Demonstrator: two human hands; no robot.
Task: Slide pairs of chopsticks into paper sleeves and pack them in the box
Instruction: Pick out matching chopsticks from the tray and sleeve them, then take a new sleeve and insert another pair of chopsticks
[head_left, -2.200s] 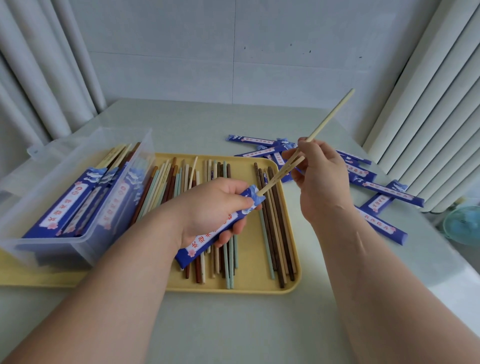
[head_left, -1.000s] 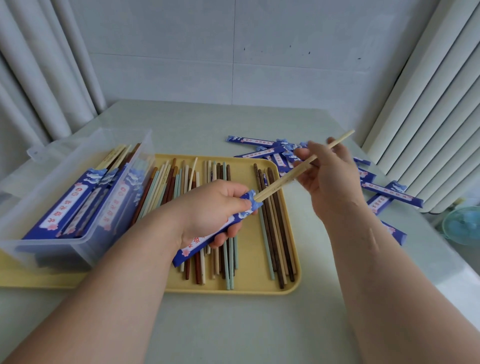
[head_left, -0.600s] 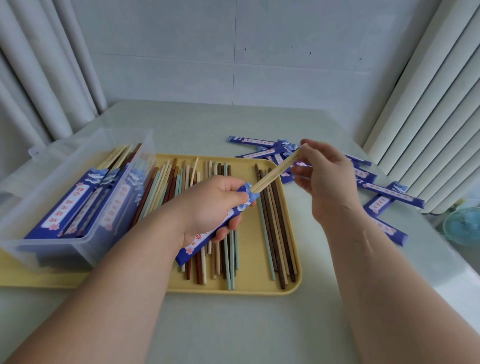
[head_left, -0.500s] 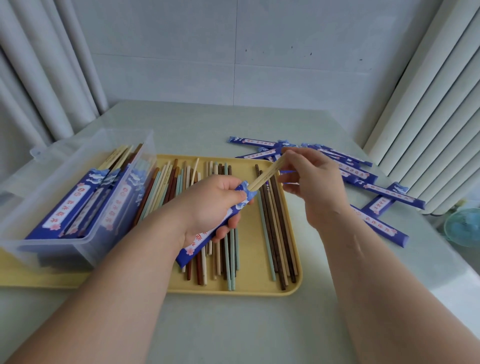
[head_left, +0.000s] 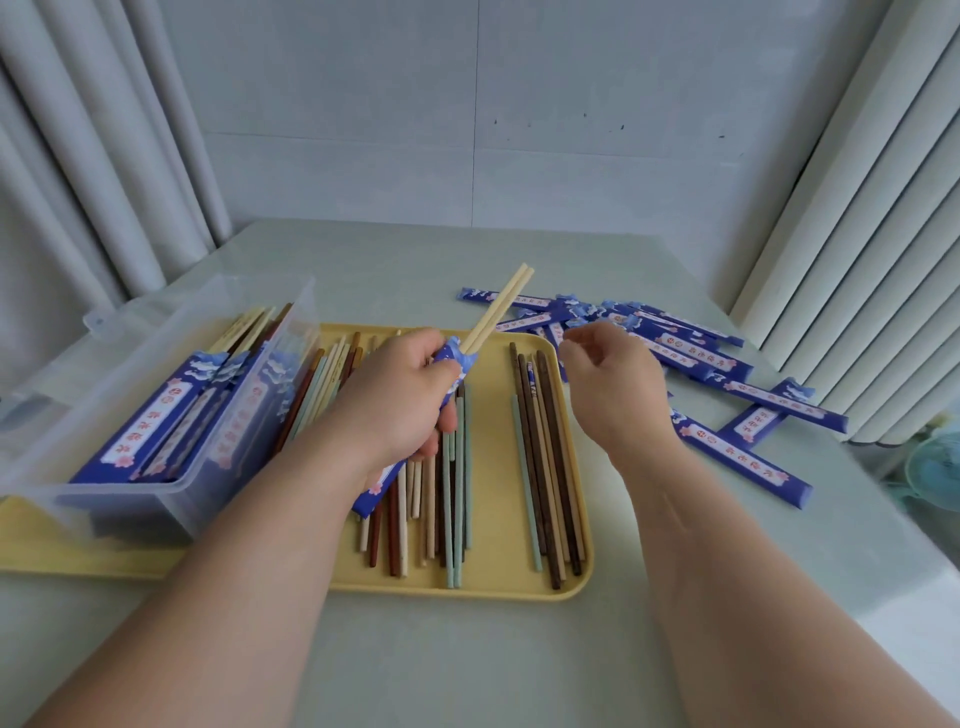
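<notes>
Released since half a second ago: pair (head_left: 501, 306) no longer pinched by right hand (head_left: 613, 384), seated deeper in sleeve (head_left: 451, 364) and tipped more upright, pale top ends sticking out up and away. Right hand now empty, fingers loosely curled, hovering over the far right corner of tray (head_left: 498, 587), near the spare sleeves (head_left: 727, 374). Left hand (head_left: 400, 405) wrapped round the sleeve's upper part, holding it above the tray, lower end poking out under the wrist. Judged as one pair sleeved or nearly so, perhaps needing a last push, then the drop into box (head_left: 130, 499). Already packed: several filled sleeves (head_left: 156, 431) lying side by side in the box, sticks jutting toward its far end, count not readable. Left to do: plenty. Many loose sticks (head_left: 545, 467) in mixed colours in two clusters on the tray, plus a wide scatter of spare sleeves on table (head_left: 467, 665) to the right. Task judged well short of finished. Box standing on the tray's left end, open top just beside the left forearm — a short path leftward from the held sleeve, with only the box's right wall to lift over. Room in front of the tray's near rim and beyond its far rim. Tighter on the right: spare sleeves spread close to the table's right edge, curtain (head_left: 857, 234) just behind them.
</notes>
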